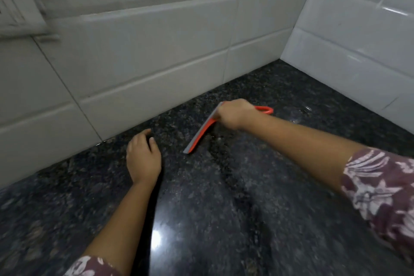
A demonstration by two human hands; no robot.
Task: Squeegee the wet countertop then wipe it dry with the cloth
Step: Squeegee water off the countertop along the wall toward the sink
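Note:
An orange squeegee (200, 133) with a grey rubber blade lies with its blade edge down on the dark speckled granite countertop (224, 197). My right hand (234, 113) is closed around its handle, whose orange loop end sticks out to the right. The blade runs diagonally from my hand down to the left. My left hand (143, 157) rests flat on the counter to the left of the blade, fingers slightly apart and holding nothing. The counter shines wet in the middle. No cloth is in view.
White tiled walls (156, 40) meet in a corner at the back right, closing the counter on two sides. A white frame (20, 15) sits at the upper left. Floral sleeves cover both my upper arms.

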